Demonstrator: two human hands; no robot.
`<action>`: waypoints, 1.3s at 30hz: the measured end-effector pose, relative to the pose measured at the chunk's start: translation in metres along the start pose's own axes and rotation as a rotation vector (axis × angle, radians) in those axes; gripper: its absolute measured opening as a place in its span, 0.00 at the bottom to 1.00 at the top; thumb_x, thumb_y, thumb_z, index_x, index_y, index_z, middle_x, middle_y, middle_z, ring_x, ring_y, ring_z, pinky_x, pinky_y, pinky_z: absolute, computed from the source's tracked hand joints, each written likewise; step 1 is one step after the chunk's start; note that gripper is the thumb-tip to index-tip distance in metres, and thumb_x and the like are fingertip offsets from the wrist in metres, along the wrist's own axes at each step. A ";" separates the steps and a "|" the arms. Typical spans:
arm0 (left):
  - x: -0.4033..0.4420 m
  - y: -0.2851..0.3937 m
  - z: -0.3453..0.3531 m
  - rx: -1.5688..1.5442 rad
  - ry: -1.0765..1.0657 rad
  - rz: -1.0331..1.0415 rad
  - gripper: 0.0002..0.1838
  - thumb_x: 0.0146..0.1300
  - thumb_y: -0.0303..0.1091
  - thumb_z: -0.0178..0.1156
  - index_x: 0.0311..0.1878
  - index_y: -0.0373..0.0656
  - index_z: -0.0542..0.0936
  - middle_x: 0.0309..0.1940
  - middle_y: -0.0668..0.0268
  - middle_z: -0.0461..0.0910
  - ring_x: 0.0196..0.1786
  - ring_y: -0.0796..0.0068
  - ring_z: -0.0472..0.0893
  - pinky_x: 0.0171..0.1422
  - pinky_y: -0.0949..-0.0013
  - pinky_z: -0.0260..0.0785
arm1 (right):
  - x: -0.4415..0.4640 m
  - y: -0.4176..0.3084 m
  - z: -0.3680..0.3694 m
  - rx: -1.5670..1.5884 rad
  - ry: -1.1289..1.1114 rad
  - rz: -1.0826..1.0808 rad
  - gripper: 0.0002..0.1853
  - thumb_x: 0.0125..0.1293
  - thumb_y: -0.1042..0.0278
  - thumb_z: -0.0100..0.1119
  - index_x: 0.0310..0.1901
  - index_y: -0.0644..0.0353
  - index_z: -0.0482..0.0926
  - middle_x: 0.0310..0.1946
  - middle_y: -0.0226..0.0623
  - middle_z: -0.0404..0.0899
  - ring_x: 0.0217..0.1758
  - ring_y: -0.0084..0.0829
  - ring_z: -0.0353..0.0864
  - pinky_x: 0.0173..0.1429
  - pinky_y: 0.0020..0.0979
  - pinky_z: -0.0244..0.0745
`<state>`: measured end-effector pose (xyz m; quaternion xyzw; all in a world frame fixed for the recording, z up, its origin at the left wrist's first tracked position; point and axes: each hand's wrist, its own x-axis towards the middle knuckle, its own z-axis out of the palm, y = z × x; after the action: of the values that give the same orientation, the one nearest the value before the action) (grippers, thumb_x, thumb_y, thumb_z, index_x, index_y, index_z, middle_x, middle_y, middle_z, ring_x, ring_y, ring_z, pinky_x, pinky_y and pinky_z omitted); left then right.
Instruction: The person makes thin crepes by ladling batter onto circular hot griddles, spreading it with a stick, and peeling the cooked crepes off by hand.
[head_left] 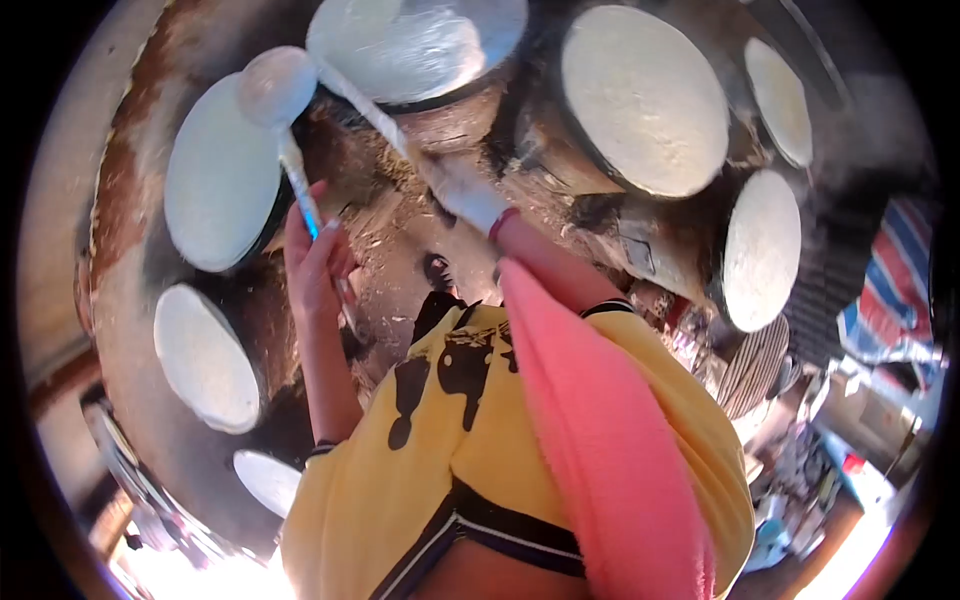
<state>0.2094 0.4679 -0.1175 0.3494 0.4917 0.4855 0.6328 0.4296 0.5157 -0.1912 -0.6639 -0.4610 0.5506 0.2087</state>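
Note:
My left hand (318,255) is closed around the handle of a ladle (277,87). Its round, whitish bowl hangs over the edge of a round pan (222,180) with a smooth white layer in it. My right hand (465,192), in a pale glove, grips a long whitish stick (358,100). That stick reaches up and left to another white-filled pan (415,50), where its far end meets the rim; I cannot make out the shape of its tip. Wet-looking, shiny patches show on this pan's surface.
More white-filled pans stand around me: a large one (645,100), one to the right (762,250), one at lower left (205,358). Debris litters the floor (400,250). A striped bag (890,290) sits at far right. A pink cloth (610,430) hangs down my front.

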 end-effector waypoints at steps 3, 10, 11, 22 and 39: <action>-0.004 0.000 -0.006 -0.027 -0.031 -0.027 0.25 0.62 0.24 0.50 0.64 0.40 0.62 0.22 0.74 0.64 0.16 0.89 0.58 0.18 0.83 0.49 | -0.001 0.048 -0.006 -0.281 0.205 -0.078 0.20 0.70 0.50 0.41 0.39 0.58 0.78 0.22 0.41 0.73 0.27 0.36 0.75 0.33 0.36 0.75; 0.001 0.004 -0.014 -0.099 -0.018 -0.038 0.26 0.58 0.20 0.46 0.62 0.41 0.63 0.24 0.72 0.65 0.14 0.88 0.57 0.16 0.82 0.51 | 0.054 0.042 -0.102 0.122 0.280 0.021 0.18 0.68 0.52 0.43 0.45 0.56 0.75 0.21 0.44 0.75 0.21 0.36 0.75 0.24 0.35 0.70; 0.002 0.004 -0.011 -0.096 -0.026 -0.030 0.26 0.58 0.20 0.46 0.62 0.41 0.64 0.24 0.72 0.65 0.14 0.88 0.57 0.16 0.82 0.51 | 0.047 0.043 -0.090 0.049 0.271 -0.018 0.19 0.68 0.51 0.43 0.44 0.57 0.75 0.22 0.45 0.76 0.24 0.38 0.76 0.27 0.37 0.70; 0.034 0.010 0.037 -0.056 -0.107 -0.076 0.24 0.60 0.23 0.48 0.61 0.42 0.63 0.23 0.71 0.65 0.14 0.87 0.58 0.17 0.80 0.52 | 0.056 0.089 -0.112 -0.137 0.072 -0.141 0.21 0.69 0.50 0.43 0.34 0.61 0.76 0.18 0.36 0.76 0.19 0.36 0.73 0.24 0.34 0.69; 0.127 0.017 0.024 -0.090 -0.332 -0.326 0.21 0.64 0.25 0.46 0.62 0.43 0.63 0.22 0.71 0.64 0.15 0.88 0.57 0.18 0.82 0.51 | 0.099 0.003 -0.113 -0.449 0.777 -0.141 0.19 0.69 0.58 0.40 0.58 0.54 0.67 0.38 0.55 0.79 0.42 0.53 0.79 0.44 0.49 0.73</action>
<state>0.2335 0.5951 -0.1309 0.3121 0.4087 0.3341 0.7899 0.5323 0.6234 -0.2126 -0.8172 -0.5006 0.1314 0.2538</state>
